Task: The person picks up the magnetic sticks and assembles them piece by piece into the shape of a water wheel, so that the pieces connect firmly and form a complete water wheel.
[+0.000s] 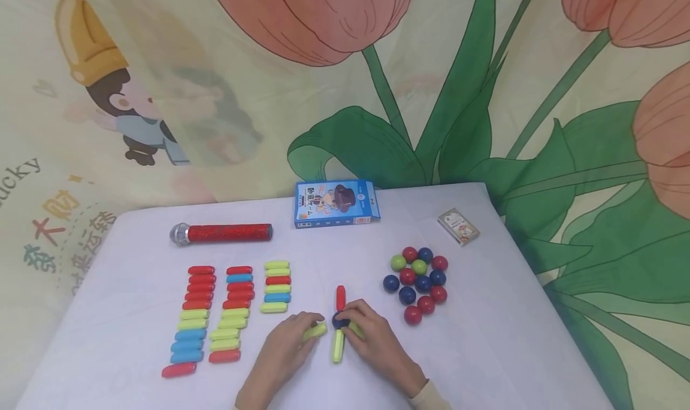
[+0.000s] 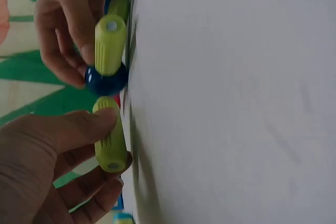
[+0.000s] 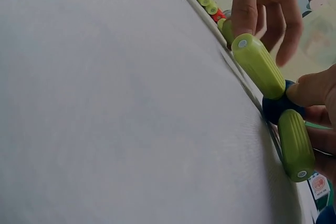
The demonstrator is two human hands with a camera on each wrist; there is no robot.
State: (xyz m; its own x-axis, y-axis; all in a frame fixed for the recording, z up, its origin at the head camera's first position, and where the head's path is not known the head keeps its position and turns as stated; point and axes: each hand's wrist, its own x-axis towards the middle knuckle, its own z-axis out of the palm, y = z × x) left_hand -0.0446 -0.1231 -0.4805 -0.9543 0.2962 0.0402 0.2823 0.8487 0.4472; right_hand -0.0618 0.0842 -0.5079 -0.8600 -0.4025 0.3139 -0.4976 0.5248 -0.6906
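Showing, wrist views only: pale stick-end (image 2: pixel 111 25)

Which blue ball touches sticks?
The blue ball pinched by the right hand, green stick against it; no stick touches the other clustered blue balls.

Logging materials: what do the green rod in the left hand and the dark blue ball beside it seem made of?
Green rod: probably plastic, satin, with ridges and a greyish, perhaps metal, end disc. Dark blue ball: glossy, bright highlight; coated metal or plastic.
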